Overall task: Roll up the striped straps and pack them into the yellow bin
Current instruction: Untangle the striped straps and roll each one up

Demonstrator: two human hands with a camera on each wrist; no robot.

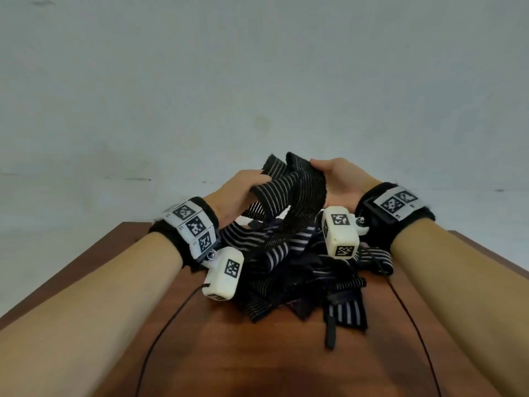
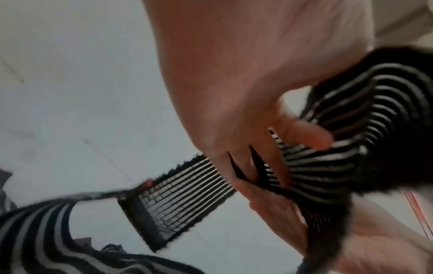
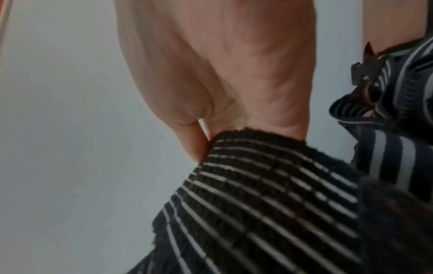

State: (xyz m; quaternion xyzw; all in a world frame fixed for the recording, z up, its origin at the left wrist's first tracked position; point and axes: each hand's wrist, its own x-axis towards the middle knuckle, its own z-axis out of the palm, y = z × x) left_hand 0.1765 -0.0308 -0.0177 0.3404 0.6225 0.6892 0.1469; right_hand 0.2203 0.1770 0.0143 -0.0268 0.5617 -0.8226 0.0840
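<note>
Both hands hold one black strap with thin white stripes (image 1: 289, 184) above the far end of the table. My left hand (image 1: 243, 186) grips its left part, fingers curled over the fabric (image 2: 304, 166). My right hand (image 1: 332, 179) grips the strap's right part, thumb on top (image 3: 269, 185). The strap hangs in folds between the hands. Under them lies a tangled pile of striped straps (image 1: 300, 270). No yellow bin shows in any view.
The pile sits on a brown wooden table (image 1: 257, 353) whose far edge is just beyond my hands. Thin black cables (image 1: 160, 330) run along the tabletop from the wrist cameras. A pale grey floor lies beyond the table.
</note>
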